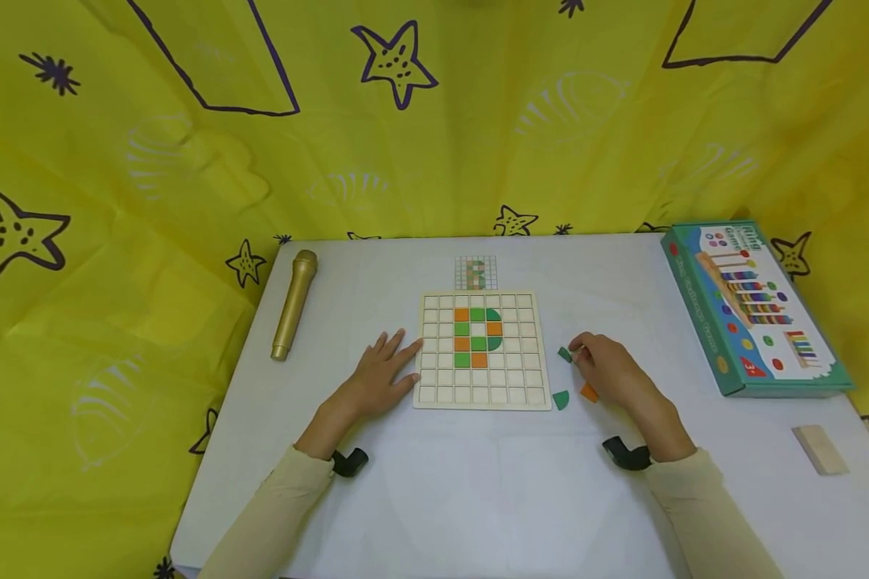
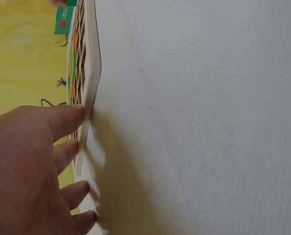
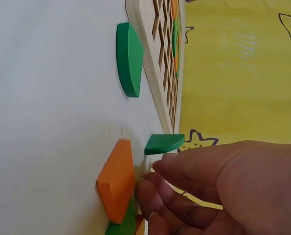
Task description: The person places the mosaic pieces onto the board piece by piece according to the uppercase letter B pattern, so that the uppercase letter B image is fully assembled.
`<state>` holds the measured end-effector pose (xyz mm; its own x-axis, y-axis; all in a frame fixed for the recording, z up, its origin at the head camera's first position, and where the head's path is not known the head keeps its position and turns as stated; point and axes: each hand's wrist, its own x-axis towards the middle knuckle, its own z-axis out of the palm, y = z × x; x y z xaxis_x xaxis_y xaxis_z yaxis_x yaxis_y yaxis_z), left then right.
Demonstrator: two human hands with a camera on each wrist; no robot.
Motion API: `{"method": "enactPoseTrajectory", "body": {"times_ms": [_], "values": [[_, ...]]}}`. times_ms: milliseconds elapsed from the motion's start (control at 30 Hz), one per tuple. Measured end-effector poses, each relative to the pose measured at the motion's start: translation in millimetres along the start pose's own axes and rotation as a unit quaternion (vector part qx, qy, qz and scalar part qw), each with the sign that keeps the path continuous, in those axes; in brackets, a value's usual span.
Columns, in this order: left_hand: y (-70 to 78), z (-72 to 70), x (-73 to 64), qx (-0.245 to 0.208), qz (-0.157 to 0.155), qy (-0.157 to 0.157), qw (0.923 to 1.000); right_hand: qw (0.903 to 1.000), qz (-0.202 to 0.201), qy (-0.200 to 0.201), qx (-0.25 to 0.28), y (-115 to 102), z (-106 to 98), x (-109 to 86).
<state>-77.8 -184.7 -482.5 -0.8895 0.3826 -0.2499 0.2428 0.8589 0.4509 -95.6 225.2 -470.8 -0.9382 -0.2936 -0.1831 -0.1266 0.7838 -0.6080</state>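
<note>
A wooden grid board (image 1: 438, 394) lies on the table, with orange and green pieces set in a P-like shape. My left hand (image 1: 376, 382) lies with spread fingers at the board's left side; in the left wrist view the fingers (image 2: 67, 120) reach its edge. Right of the board, my right hand (image 1: 610, 370) pinches a green quarter-circle piece (image 3: 165, 143) by its fingertips. Below that hand lie an orange piece (image 1: 589, 392) and another green quarter-circle (image 1: 561, 400). In the right wrist view, a green piece (image 3: 123, 225) shows partly behind the orange one.
Behind the board lies a small pattern card (image 1: 475, 273). A gold microphone (image 1: 294, 305) lies at the far left. At the right are a boxed game (image 1: 760, 314) and a small wooden block (image 1: 820, 449). A yellow curtain (image 1: 434, 161) hangs behind the table.
</note>
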Motion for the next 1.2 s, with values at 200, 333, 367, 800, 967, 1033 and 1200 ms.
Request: {"method": "enactPoseTrajectory", "body": {"times_ms": [200,333,367,800,967,1033,1200], "values": [[-0.8,1.1,0.2,0.008,-0.001,0.000,1.0000,0.9993,0.034,0.001,0.012,-6,4,2.9],[-1.1,0.2,-0.9,0.004,0.003,0.002,1.0000,0.9993,0.031,-0.019,0.011,-11,6,4.5],[-1.3,0.0,-1.2,0.001,0.005,0.004,1.0000,0.9992,0.028,-0.027,0.010,-12,6,4.6],[-0.5,-0.8,-1.6,-0.008,0.006,0.002,0.9999,0.9994,-0.022,0.020,-0.020,-11,8,2.4],[0.0,-0.9,-1.5,-0.007,0.007,0.000,1.0000,0.9994,0.009,0.032,-0.008,-4,7,3.1],[0.4,-1.2,-1.6,-0.007,0.006,0.000,1.0000,0.9996,0.022,0.019,0.001,-4,7,2.9],[0.6,-0.8,-1.4,-0.008,0.008,0.002,0.9999,0.9992,0.027,-0.024,0.017,-7,5,0.6]]}}
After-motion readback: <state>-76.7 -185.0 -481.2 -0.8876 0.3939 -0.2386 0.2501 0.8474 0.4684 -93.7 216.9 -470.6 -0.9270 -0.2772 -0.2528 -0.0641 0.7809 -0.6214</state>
